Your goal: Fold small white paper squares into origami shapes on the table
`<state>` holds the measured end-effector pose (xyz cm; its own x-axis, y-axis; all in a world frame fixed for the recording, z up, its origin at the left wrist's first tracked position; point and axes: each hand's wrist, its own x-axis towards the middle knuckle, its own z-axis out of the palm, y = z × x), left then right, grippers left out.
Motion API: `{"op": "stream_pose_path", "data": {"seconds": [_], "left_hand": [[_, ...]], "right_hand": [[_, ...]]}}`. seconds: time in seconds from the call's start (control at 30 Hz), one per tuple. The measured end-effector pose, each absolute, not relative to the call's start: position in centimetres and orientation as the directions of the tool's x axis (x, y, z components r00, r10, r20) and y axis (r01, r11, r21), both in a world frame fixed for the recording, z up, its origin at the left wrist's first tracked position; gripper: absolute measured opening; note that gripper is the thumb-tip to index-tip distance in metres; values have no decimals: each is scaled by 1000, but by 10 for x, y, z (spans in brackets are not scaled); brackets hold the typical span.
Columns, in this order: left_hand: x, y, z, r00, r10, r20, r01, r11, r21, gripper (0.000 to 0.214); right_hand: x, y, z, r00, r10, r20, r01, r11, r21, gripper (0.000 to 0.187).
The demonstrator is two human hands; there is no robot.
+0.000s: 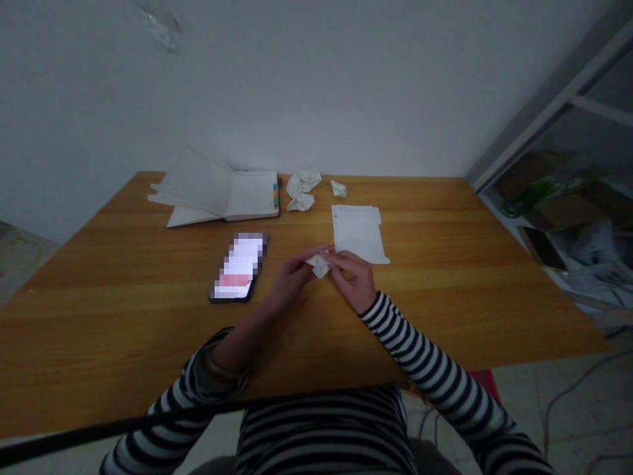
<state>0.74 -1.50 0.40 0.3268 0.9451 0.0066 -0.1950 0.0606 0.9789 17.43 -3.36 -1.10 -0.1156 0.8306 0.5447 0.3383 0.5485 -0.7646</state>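
A small piece of folded white paper [320, 266] is held between my two hands above the middle of the table. My left hand [293, 277] grips it from the left, fingers closed behind it. On the other side, the thumb and fingers of my right hand [355, 280] pinch its right edge. Just beyond my right hand lie white paper sheets [359, 231] with a torn edge. To the left of my left hand, a phone [239, 267] lies with its screen lit and blurred out.
An open notebook [254, 193] with coloured tabs stands at the back left of the wooden table [435, 290]. Crumpled paper [301, 190] and a small folded paper piece [338, 189] lie near the wall. A shelf with clutter [544, 185] is at the right.
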Motion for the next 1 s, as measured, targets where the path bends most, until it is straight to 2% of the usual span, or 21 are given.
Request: {"op": "stream_pose_path", "data": {"seconds": [0.07,0.17,0.23,0.3,0.4,0.47,0.53,0.63,0.7,0.83,0.9,1.0], "left_hand": [[7,-16,9,402,913,-70,-357,227,906,44],[8,-16,11,515,854,-79,-439,341,831,49],[8,-16,8,473,879,-62,-427,291,856,42],[9,-16,4,358,934,-22,-366,162,916,37],[9,-17,1,245,969,36,-226,21,974,55],[10,-19,1,223,973,51,-173,-12,985,71],[12,-20,0,227,972,62,-151,-28,988,75],[15,-19,-3,260,964,49,-137,-13,991,74],[15,-17,-6,274,961,32,-114,-1,993,68],[11,-11,-9,335,942,-14,-39,28,999,39],[10,-10,-7,339,940,-25,-24,36,999,33],[11,-13,-3,259,966,-16,6,15,1000,26]], "right_hand": [[174,-30,-15,-13,840,543,247,529,-812,27],[174,-25,-18,79,871,485,141,472,-870,21],[174,-23,-18,78,883,463,102,455,-884,20],[173,-24,-15,13,901,433,58,431,-900,19],[169,-26,-10,-66,947,314,-82,309,-948,14],[167,-26,-9,-63,971,231,-154,220,-963,29],[166,-25,-11,-37,982,185,-145,178,-973,45],[167,-25,-13,5,987,162,-80,162,-984,43],[169,-25,-15,41,986,160,-76,162,-984,40],[173,-23,-16,87,986,141,-126,151,-981,44],[173,-22,-16,61,991,122,-153,130,-980,45],[171,-22,-14,-34,995,98,-166,92,-982,40]]}}
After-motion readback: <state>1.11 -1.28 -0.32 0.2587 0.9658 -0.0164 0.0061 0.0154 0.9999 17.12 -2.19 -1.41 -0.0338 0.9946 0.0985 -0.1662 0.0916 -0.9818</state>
